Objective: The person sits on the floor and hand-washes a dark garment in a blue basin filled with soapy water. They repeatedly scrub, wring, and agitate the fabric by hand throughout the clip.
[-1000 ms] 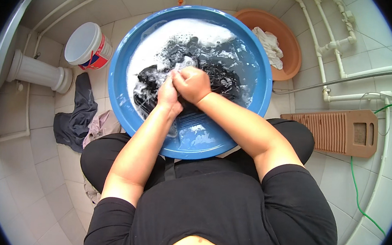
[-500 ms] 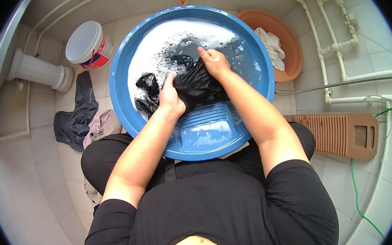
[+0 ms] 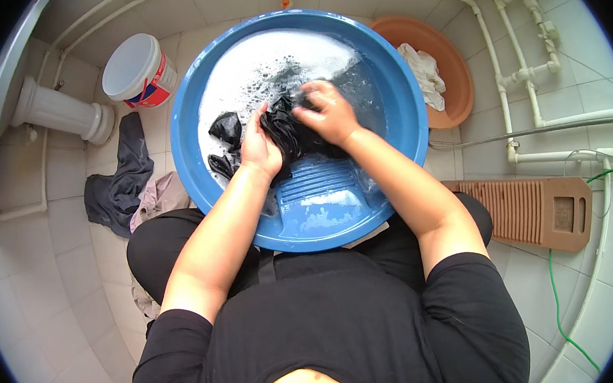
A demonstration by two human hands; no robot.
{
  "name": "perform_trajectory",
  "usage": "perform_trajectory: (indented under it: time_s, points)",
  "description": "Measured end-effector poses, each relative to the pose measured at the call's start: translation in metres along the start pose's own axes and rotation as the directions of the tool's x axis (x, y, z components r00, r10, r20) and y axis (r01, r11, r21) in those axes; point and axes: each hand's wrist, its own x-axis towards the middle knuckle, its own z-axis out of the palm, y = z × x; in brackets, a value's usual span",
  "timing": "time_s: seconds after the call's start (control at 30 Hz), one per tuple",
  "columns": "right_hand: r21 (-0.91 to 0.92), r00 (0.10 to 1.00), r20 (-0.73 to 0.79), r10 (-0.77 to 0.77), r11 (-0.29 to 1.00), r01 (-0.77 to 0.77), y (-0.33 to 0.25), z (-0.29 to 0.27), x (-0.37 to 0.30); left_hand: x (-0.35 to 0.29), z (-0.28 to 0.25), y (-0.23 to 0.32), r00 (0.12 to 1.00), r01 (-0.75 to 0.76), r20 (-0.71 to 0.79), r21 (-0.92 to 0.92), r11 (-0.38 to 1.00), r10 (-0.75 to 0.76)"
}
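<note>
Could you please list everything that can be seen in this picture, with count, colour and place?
basin: one, blue, on the floor before the person, holding soapy water
dark garment: one, black, wet, in the basin under both hands
ribbed washboard: one, blue, at the basin's near side
second basin: one, orange-brown, far right
pale cloth: one, whitish, in the second basin
bucket: one, white, far left
wooden washboard: one, brown, on the floor at right
clothes: small heap, dark grey and beige, floor at left
pipes: several, white, along the wall
left hand: gripping the garment
right hand: gripping the garment
</note>
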Motion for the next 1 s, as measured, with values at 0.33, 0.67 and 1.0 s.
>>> perform_trajectory:
  time_s: [0.33, 0.67, 1.0]
  points:
    - [0.141, 0.941, 0.087, -0.328, 0.939, 0.314, -0.124, 0.016, -0.018, 0.016, -0.04, 0.005, 0.99, 0.069, 0.109, 0.169, 0.983, -0.088]
    - [0.079, 0.991, -0.108, -0.081, 0.993, 0.089, -0.121, 0.025, -0.018, 0.001, -0.033, -0.015, 0.958, -0.285, 0.113, 0.283, 0.916, 0.263]
    - [-0.33, 0.925, -0.194, 0.328, 0.866, -0.376, 0.013, -0.025, 0.017, -0.022, 0.013, -0.001, 0.95, -0.277, 0.295, 0.645, 0.712, 0.102]
